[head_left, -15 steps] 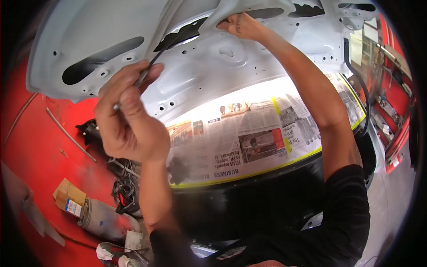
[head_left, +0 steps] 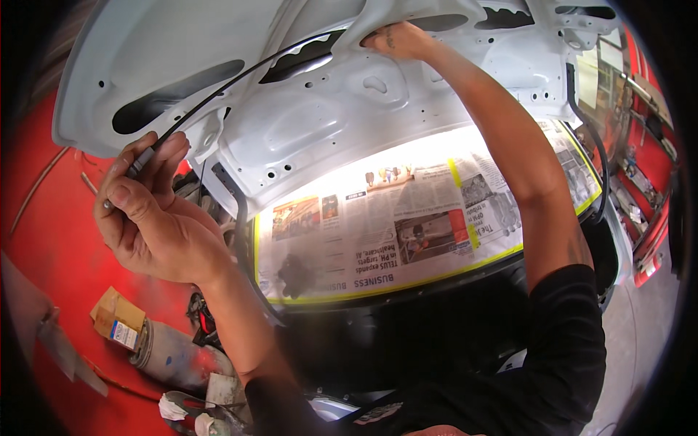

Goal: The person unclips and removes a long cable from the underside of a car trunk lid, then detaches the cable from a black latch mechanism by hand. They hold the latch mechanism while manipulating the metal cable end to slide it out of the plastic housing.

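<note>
My left hand (head_left: 156,221) is closed around a thin dark rod (head_left: 211,97), gripping its grey end at the left. The rod slants up to the right, across the underside of a raised white vehicle panel (head_left: 378,107) with oval openings and small holes. My right hand (head_left: 400,41) is up at an opening near the top of this panel, its fingers bent into the edge; what they hold is hidden. Beneath the panel, newspaper (head_left: 407,232) edged with yellow tape covers the window area behind.
At the lower left are a cardboard box (head_left: 120,312), a stained grey cylinder (head_left: 174,352) and dark parts on a red surface (head_left: 65,211). A black body section (head_left: 407,334) lies below the newspaper. Red racking (head_left: 640,189) with assorted items stands at the right.
My left hand has moved left and slightly down, so the rod lies flatter and more of it shows across the panel. My right hand stays at the opening, shifted slightly right in view.
</note>
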### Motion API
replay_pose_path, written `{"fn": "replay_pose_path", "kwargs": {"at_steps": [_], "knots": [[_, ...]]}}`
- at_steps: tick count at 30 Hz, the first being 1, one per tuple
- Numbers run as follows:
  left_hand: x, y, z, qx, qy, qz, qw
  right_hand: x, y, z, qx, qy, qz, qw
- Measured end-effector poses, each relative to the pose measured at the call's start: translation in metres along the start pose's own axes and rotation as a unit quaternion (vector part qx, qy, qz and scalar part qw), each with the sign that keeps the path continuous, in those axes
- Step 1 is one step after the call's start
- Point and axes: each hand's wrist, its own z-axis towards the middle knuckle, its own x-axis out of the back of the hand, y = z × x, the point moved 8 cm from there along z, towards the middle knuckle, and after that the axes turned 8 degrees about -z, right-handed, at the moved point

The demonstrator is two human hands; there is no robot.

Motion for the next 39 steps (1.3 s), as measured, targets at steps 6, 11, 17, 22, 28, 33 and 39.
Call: {"fn": "replay_pose_path", "kwargs": {"at_steps": [6, 11, 17, 22, 28, 33, 39], "knots": [[0.013, 0.004, 0.011, 0.007, -0.002, -0.014, 1.0, 0.004, 0.016, -0.001, -0.059, 0.037, 0.19, 0.979], [-0.014, 0.017, 0.021, -0.006, -0.069, -0.05, 0.996, -0.006, 0.03, -0.004, -0.124, 0.0, 0.327, 0.937], [-0.052, 0.027, 0.03, -0.067, -0.177, 0.002, 0.982, 0.015, 0.009, -0.002, -0.12, -0.013, 0.298, 0.947], [-0.067, -0.017, 0.025, 0.032, -0.166, -0.062, 0.984, 0.005, 0.002, 0.0, 0.008, 0.086, 0.064, 0.994], [-0.057, 0.0, 0.018, -0.003, -0.127, -0.009, 0.992, 0.017, -0.009, -0.009, 0.061, 0.146, -0.049, 0.986], [-0.053, 0.035, 0.033, -0.047, -0.152, 0.017, 0.987, 0.013, -0.016, 0.001, 0.084, 0.123, -0.06, 0.987], [-0.026, 0.026, 0.054, -0.013, -0.14, 0.018, 0.99, 0.0, -0.016, 0.012, 0.093, 0.123, 0.029, 0.988]]}}
